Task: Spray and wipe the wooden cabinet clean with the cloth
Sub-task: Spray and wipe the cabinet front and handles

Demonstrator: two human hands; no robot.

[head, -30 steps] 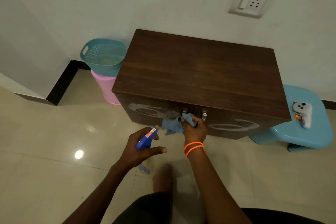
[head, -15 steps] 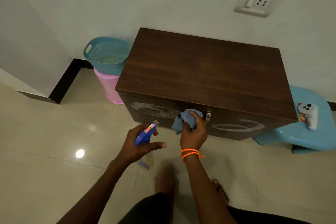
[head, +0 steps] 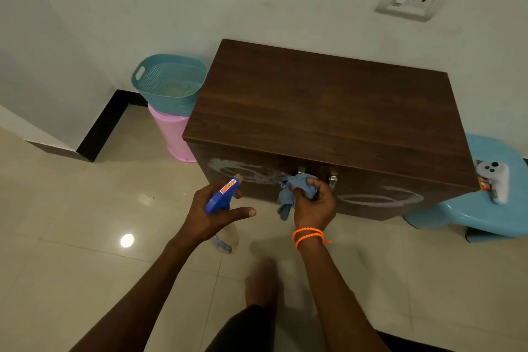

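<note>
Wiping step: white spray swirls remain on the dark wooden cabinet (head: 320, 111) front.
Right hand (head: 314, 206), fingers bunched on the crumpled blue cloth (head: 291, 191), works at the cabinet's metal handles (head: 333, 180); left hand (head: 213, 211) grips the blue-headed spray bottle (head: 221, 197). Next: sweep outward across both swirls.

Right hand (head: 314, 204) bunching blue cloth (head: 294, 190) against wooden cabinet (head: 328, 117) front, left hand (head: 213, 213) gripping spray bottle (head: 223, 197)
</note>
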